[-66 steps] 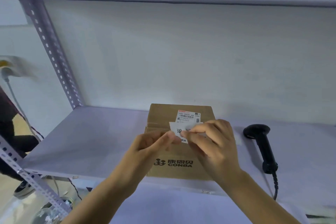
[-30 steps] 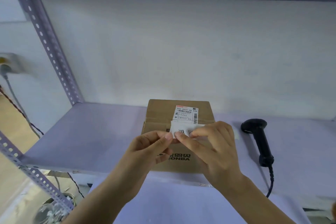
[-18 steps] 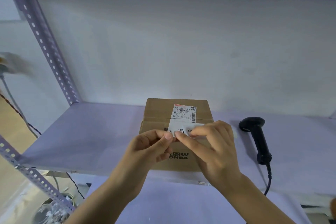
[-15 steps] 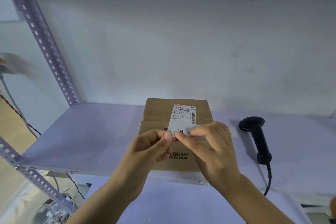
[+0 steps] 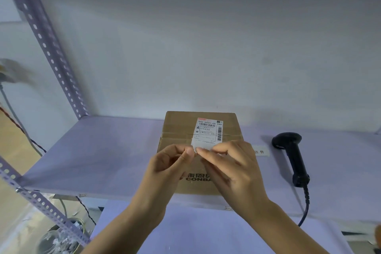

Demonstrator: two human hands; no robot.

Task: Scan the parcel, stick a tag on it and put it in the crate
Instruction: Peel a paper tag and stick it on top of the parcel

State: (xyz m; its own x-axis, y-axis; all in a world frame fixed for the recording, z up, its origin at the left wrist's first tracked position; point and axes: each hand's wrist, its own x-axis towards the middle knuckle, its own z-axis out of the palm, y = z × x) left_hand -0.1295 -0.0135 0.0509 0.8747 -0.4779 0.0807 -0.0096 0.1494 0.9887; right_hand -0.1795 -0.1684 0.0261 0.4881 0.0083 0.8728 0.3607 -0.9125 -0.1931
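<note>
A brown cardboard parcel (image 5: pixel 181 128) with a white shipping label (image 5: pixel 209 129) on top stands on the shelf (image 5: pixel 103 150). Just above its near half I hold a small white tag (image 5: pixel 203 146) between both hands. My left hand (image 5: pixel 169 168) pinches the tag's left corner with thumb and forefinger. My right hand (image 5: pixel 233 169) pinches it from the right and hides most of it. A black barcode scanner (image 5: pixel 292 156) lies on the shelf to the right of the parcel. No crate is in view.
A white strip with printed characters (image 5: pixel 260 152) lies on the shelf between parcel and scanner. The scanner's cable (image 5: pixel 305 208) hangs over the front edge. A perforated metal upright (image 5: pixel 51 55) stands at the left; another shelf board runs overhead. A pale surface (image 5: pixel 206 233) lies below.
The tag sits flatter and lower over the parcel top than a second ago, its printed face now mostly hidden by my fingers. Both hands keep their pinch and have barely shifted.
</note>
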